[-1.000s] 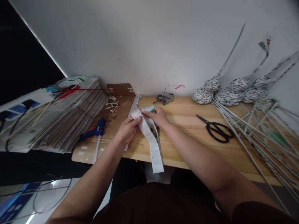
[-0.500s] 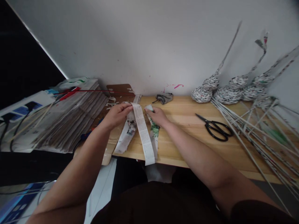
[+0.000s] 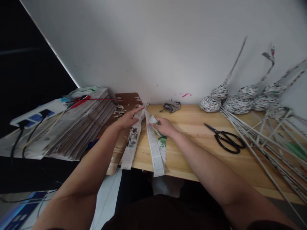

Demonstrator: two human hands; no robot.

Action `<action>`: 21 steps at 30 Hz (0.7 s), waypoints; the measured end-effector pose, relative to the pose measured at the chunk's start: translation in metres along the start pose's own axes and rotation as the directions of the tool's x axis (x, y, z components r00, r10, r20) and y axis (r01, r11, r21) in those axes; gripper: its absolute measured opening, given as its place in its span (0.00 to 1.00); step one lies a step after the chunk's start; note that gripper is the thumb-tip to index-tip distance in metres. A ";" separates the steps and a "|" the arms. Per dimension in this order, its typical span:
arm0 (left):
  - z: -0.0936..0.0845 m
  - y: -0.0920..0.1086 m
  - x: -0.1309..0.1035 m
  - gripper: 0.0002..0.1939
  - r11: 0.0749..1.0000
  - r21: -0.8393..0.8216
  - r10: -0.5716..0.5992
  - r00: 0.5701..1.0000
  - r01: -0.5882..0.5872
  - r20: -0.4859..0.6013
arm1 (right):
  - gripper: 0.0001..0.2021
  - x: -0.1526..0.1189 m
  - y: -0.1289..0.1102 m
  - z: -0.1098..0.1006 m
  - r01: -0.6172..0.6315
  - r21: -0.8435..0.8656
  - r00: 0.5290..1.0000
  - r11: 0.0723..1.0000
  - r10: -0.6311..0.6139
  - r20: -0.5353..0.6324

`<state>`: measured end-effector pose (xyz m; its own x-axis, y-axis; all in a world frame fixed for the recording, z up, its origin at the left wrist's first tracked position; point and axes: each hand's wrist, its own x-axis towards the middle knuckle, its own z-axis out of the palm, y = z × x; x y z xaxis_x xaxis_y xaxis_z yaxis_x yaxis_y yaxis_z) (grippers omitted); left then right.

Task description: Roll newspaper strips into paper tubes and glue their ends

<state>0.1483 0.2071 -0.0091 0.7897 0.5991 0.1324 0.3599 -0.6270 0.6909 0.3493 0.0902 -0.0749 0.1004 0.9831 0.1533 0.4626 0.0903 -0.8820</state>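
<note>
At the far edge of the desk [image 3: 192, 150], close to the wall, several newspaper strips [image 3: 153, 147] are spread in a fan, their upper ends gathered near the hands and their lower ends hanging over the near edge. One strip on the left [image 3: 130, 143] is pressed at its top by the left hand [image 3: 128, 118], whose fingers are stretched almost flat and closed around nothing. The top of a green-printed strip [image 3: 162, 142] is pinched between thumb and fingers of the right hand [image 3: 164, 126], which is curled partly shut. To the left, a thick stack of newspapers [image 3: 79, 124] is seen, with a power strip [image 3: 35, 116] beyond it. To the right, black scissors [image 3: 227, 140] are laid on the bare wood, well apart from the hands, and coiled paper balls [image 3: 236, 102] with long rolled paper rods [image 3: 263, 143] are ranged by the wall.
</note>
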 end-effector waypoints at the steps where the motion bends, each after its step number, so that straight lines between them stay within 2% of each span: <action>1: -0.003 0.001 0.001 0.39 0.999 0.011 0.040 0.999 -0.040 0.005 | 0.13 0.000 0.000 0.000 0.005 -0.004 1.000 1.000 -0.005 0.004; 4: -0.008 -0.009 0.006 0.42 0.997 0.025 0.077 0.997 -0.077 0.009 | 0.13 0.000 -0.001 0.000 0.006 -0.014 1.000 1.000 -0.006 0.000; 8: -0.001 -0.035 0.015 0.44 0.992 -0.055 -0.118 0.991 0.114 -0.066 | 0.12 -0.002 -0.005 -0.001 -0.012 -0.051 1.000 0.999 0.011 -0.025; 12: 0.011 -0.048 0.024 0.41 0.985 -0.076 -0.167 0.976 0.157 -0.142 | 0.12 -0.002 -0.004 -0.001 0.007 -0.034 1.000 0.999 -0.007 -0.010; 18: 0.020 -0.040 0.025 0.39 0.964 -0.177 -0.239 0.942 0.201 -0.235 | 0.13 0.002 0.002 0.001 -0.007 -0.047 1.000 0.999 0.006 -0.020; 21: 0.015 -0.028 0.021 0.40 0.929 -0.331 -0.254 0.936 0.165 -0.244 | 0.12 0.002 0.002 0.001 0.000 -0.054 1.000 0.999 -0.001 -0.015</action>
<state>0.1621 0.2297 -0.0360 0.5265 0.8413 0.1224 0.3003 -0.3187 0.8990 0.3495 0.0927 -0.0763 0.1131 0.9805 0.1609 0.5096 0.0818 -0.8565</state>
